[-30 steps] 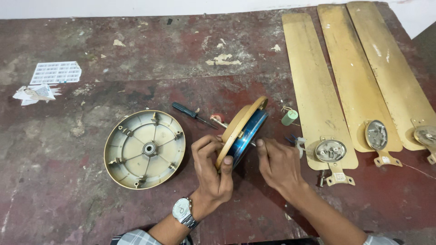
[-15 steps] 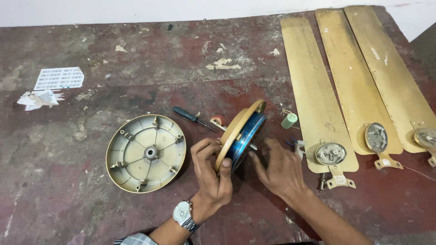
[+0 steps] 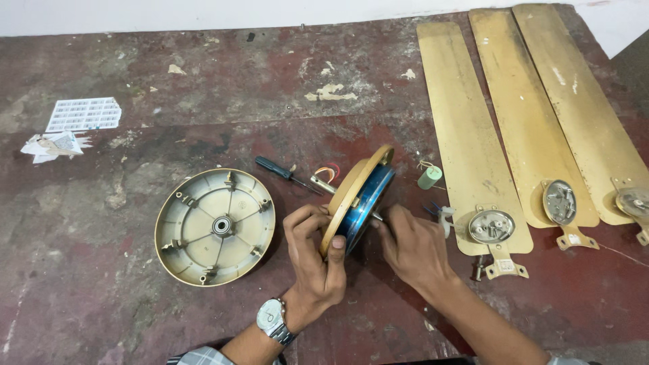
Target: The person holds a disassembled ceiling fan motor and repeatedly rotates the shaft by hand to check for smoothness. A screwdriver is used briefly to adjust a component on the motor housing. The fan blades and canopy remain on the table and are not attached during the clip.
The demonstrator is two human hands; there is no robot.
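left hand [image 3: 316, 260] grip on fan motor [image 3: 358, 199], right hand [image 3: 414, 247] touching

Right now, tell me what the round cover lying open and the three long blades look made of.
Round cover: likely cast metal, dull cream-grey inside, with moulded ribs and a central bearing. Three long blades: probably thin sheet metal, painted gold, the finish worn and scuffed, with metal brackets at their ends.
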